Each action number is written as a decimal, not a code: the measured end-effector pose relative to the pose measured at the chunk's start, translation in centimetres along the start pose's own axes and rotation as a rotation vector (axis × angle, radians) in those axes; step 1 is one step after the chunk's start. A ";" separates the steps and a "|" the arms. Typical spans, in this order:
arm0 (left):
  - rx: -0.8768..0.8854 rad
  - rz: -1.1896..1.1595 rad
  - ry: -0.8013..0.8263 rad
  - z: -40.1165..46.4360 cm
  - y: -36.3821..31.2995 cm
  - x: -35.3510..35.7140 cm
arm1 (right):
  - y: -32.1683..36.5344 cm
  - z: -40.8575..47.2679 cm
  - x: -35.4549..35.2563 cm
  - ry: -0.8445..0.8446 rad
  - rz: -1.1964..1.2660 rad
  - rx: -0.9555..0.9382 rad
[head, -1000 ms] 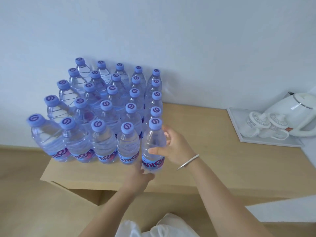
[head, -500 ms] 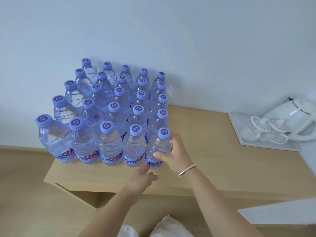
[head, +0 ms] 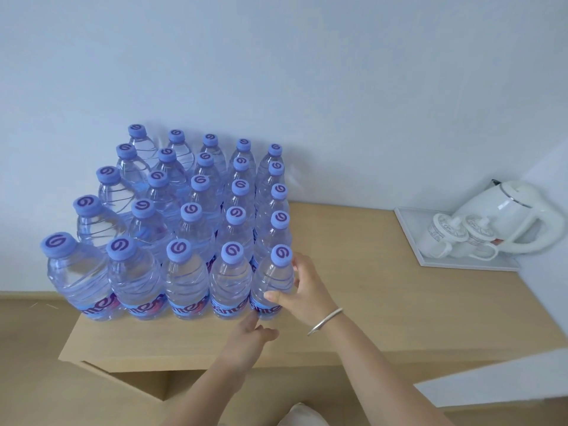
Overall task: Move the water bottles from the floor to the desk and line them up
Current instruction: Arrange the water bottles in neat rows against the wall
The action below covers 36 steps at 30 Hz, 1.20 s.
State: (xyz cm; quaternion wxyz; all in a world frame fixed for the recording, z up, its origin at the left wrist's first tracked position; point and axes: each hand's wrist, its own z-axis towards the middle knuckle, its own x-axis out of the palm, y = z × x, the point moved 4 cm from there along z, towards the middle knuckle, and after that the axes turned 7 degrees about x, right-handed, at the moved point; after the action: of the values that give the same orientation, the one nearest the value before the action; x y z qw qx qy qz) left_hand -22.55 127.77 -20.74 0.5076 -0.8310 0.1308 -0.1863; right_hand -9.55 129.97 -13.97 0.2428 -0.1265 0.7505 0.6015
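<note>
Bottles (head: 196, 229) stand on desk (head: 353, 302) in a five-by-five block against the wall, caps up, rows straight. Right hand (head: 302, 290) grips the front-right bottle (head: 272, 284), fingers and thumb wrapped round its body. Left hand (head: 252, 333) loosely curled at that bottle's base; contact cannot be told. Judgement: placement nearly complete, last bottle being squared. Floor out of view, so remaining bottles unknown.

A light wooden desk (head: 353, 302) stands against the white wall. On its left part, water bottles (head: 190, 235) with blue caps stand upright in a tight block, seemingly five rows of five. At the far right corner lies a white tray (head: 467, 265), flat on the desktop.
</note>
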 end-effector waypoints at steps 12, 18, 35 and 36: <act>0.076 -0.044 -0.062 -3.3 -2.4 -5.8 | -2.4 -0.2 0.3 0.028 0.065 0.099; 0.386 -0.081 -0.609 -9.0 -5.5 -13.4 | -4.5 -0.8 2.3 0.125 0.093 0.176; 0.176 -0.264 -0.619 -2.7 -7.6 -23.6 | -5.2 0.6 5.0 -0.120 0.232 0.307; 0.182 -0.247 -0.610 -2.5 -7.5 -23.6 | -5.1 0.6 5.0 -0.126 0.233 0.321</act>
State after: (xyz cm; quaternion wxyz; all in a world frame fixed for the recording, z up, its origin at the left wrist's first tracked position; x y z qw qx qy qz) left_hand -44.59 138.73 -17.16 0.5691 -0.8092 -0.1459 -0.0001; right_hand -11.21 129.76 -20.97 0.2353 0.0393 0.8296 0.5049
